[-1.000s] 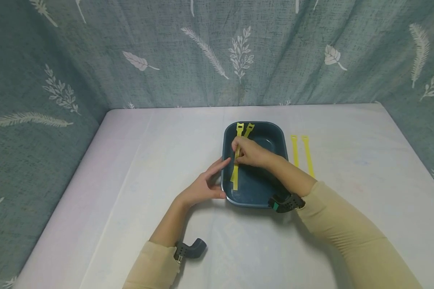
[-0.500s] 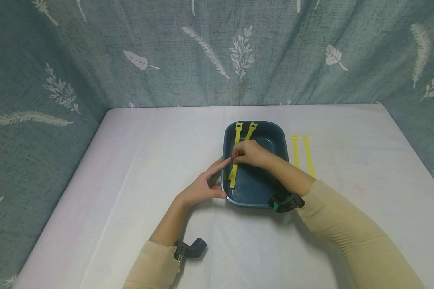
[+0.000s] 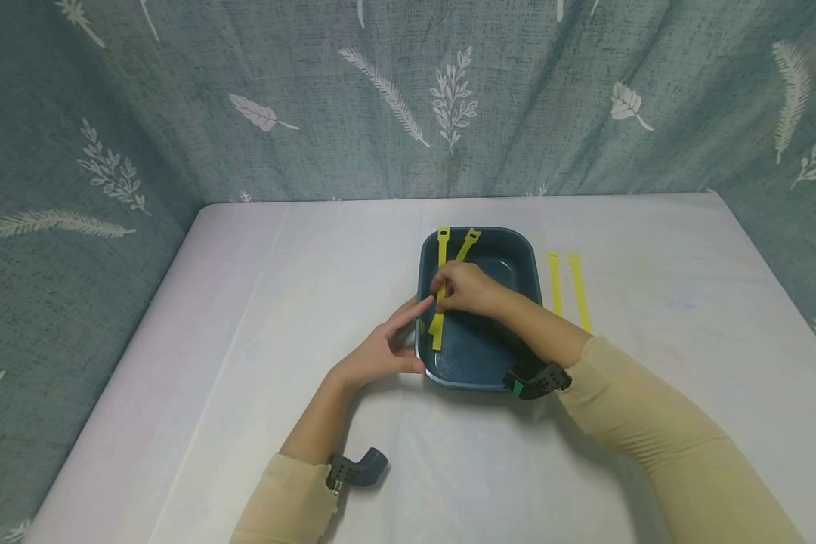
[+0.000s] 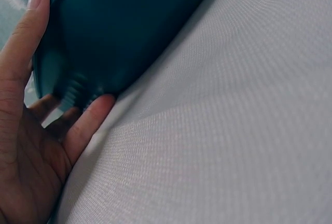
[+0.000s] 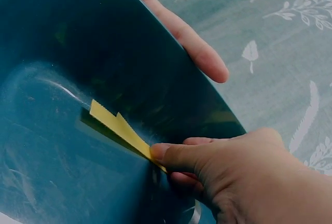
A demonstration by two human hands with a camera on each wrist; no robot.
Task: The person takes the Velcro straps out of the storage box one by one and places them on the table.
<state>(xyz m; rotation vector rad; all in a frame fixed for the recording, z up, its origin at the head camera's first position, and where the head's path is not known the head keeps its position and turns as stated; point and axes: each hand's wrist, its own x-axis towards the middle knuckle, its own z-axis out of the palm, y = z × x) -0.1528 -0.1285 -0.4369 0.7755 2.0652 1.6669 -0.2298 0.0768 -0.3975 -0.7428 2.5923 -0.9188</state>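
Observation:
A dark blue plastic tray [image 3: 483, 359] stands on the table with two yellow hook-and-loop cable ties inside. One cable tie [image 3: 443, 245] lies along the left wall, its slotted head up at the far rim; the other cable tie [image 3: 470, 243] slants. My right hand [image 3: 472, 289] reaches inside and pinches yellow strap between thumb and fingers. Two overlapping strap tails [image 5: 116, 125] stick out past the thumb in the right wrist view; I cannot tell whether one or both are gripped. My left hand [image 3: 377, 355], fingers spread and extended, rests against the tray's left side.
Two more yellow cable ties, one cable tie [image 3: 554, 281] and another cable tie [image 3: 579, 287], lie right of the tray, partly behind the right forearm. White cloth covers the table [image 3: 299, 302]. A green leaf-patterned curtain [image 3: 537, 113] hangs behind and at both sides.
My right hand has shifted slightly left, and the head of the left cable tie has moved left and up toward the tray's far left corner. The left hand and tray stay put.

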